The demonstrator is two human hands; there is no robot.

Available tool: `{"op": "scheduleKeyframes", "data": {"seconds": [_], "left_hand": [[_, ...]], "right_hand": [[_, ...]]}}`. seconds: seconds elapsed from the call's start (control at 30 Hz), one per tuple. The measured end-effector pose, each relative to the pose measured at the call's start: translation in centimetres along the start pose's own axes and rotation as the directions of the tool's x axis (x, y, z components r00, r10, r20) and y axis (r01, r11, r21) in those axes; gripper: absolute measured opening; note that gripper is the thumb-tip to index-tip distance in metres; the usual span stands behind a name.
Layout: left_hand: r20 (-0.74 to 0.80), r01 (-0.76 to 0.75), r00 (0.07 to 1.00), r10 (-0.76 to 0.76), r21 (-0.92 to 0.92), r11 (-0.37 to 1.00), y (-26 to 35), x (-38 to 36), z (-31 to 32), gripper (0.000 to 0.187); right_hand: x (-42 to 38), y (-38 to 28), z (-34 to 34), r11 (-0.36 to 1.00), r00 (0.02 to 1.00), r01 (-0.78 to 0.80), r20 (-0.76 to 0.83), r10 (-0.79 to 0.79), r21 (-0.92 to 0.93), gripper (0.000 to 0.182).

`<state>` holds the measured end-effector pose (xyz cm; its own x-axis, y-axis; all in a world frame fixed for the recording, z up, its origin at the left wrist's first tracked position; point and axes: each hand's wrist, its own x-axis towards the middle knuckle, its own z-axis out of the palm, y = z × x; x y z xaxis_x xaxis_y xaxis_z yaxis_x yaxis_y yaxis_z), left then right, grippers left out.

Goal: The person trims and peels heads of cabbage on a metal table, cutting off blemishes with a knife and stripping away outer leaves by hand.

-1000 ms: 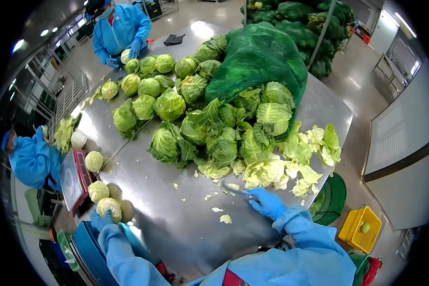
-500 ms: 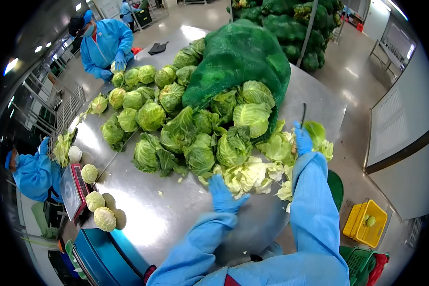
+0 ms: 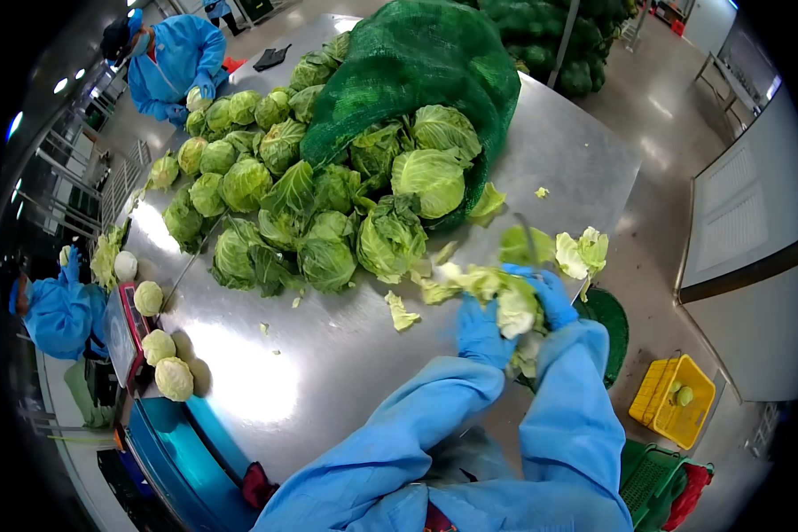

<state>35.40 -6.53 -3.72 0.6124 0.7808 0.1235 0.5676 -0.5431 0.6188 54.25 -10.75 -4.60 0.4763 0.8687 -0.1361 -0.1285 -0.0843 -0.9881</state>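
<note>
My right hand (image 3: 551, 297), in a blue glove, is closed around a knife (image 3: 527, 232) whose dark blade points up and is blurred. Against the pile of loose cabbage leaves (image 3: 516, 310) my left hand (image 3: 483, 335) presses from the left, its fingers on the leaves. The pile is squeezed between both hands at the near right edge of the table, and some leaves hang over it. Whole green cabbages (image 3: 328, 251) lie beyond my hands, several spilling from a green mesh sack (image 3: 417, 66). Other leaf scraps (image 3: 582, 254) lie to the right.
A round green bin (image 3: 614, 337) stands below the table edge. Trimmed cabbages (image 3: 174, 379) sit on the left beside a red scale (image 3: 133, 332). A yellow crate (image 3: 674, 399) is on the floor at right. Two co-workers in blue (image 3: 177, 62) (image 3: 58, 310) stand across the table.
My left hand has moved right, sweeping the loose leaves together against my right hand, which has come lower and nearer. The leaves have shifted from the cabbages to the table edge.
</note>
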Motion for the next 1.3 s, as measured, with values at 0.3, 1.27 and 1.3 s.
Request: {"op": "scheduleKeyframes", "data": {"seconds": [0.3,1.27,1.3], "left_hand": [[0.334,0.020,0.883,0.330,-0.730,0.683,3.8,0.6,-1.5,0.050],[-0.175,0.356,0.882,-0.438,-0.362,0.862,-18.4,-12.3,-30.2,0.089],[-0.183,0.400,0.871,-0.456,-0.277,0.874,-18.5,-12.1,-30.4,0.092]], "right_hand": [[-18.8,-0.5,-15.9,0.801,0.804,-0.229,-0.571,-0.165,-0.553,0.035],[7.2,-3.2,29.5,0.955,0.993,0.080,-0.061,-0.102,-0.286,0.097],[6.3,-4.5,28.9,0.974,0.998,0.047,-0.034,-0.056,-0.223,0.093]]}}
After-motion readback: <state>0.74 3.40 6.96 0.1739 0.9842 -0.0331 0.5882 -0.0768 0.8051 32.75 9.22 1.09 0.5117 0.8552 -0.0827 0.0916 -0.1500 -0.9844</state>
